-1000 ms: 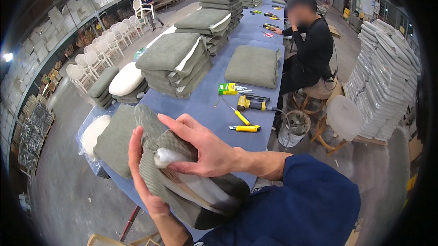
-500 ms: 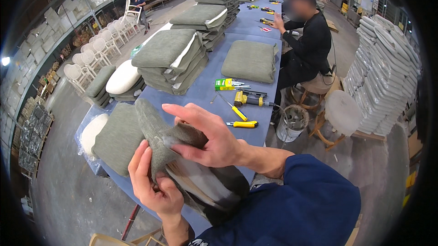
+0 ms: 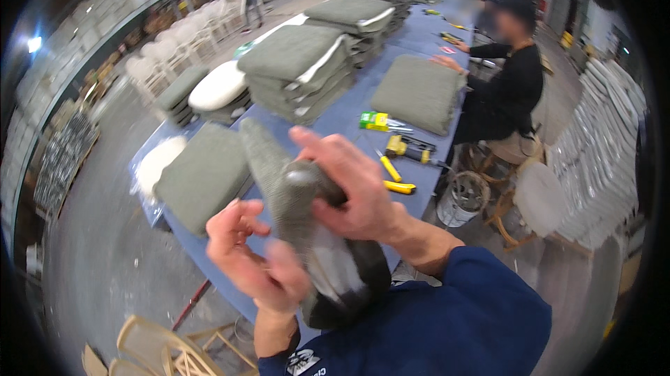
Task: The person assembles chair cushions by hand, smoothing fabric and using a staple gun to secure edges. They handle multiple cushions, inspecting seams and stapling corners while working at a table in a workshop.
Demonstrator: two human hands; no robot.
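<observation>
Right hand (image 3: 359, 184) pinches the folded edge of the grey-green cushion (image 3: 285, 205) in front of the torso; left hand (image 3: 258, 257) half-open beside it, blurred, contact unclear. Beyond: yellow cutter (image 3: 400, 187), staple gun (image 3: 405, 149), then a flat pad (image 3: 417, 93) on the blue table (image 3: 412, 41).

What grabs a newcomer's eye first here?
The right hand up front, gripping a grey-green fabric piece, with the blurred left hand just left of it. Then the stacked grey-green cushions on the blue table beyond, and the tall pale stack at the right.
</observation>
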